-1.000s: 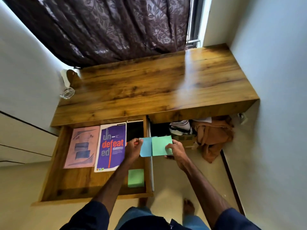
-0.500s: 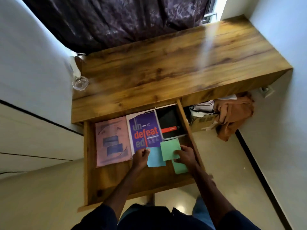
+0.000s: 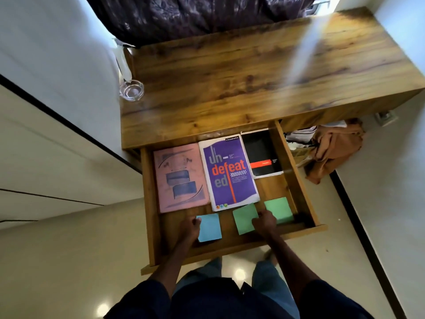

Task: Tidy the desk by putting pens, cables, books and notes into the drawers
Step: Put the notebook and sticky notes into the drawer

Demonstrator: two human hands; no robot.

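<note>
Blue note: lies flat on the drawer floor, near the front edge, left of centre; its left edge touches the fingers of the left hand, which are curled against that edge, whether pinching or only pressing cannot be told. Middle green note: flat, slightly turned, just right of the blue one with bare wood between; its right edge runs under the right hand, whose knuckles face up and whose fingers are bent down on the paper, grip not discernible. Second green note: just beyond the right hand toward the drawer's right wall, partly covered by it. Each hand is thus nearest its own note, the notes lying inward of each hand toward the drawer's middle. Behind the notes, toward the drawer's back: pink book at left, purple notebook at centre, black booklet at the right back corner, all flat, long axes running front to back. Counter: bare of pens, cables and books; glass dish at its left edge. Judgement: notes look placed; release and withdrawal seem the remaining step here.
</note>
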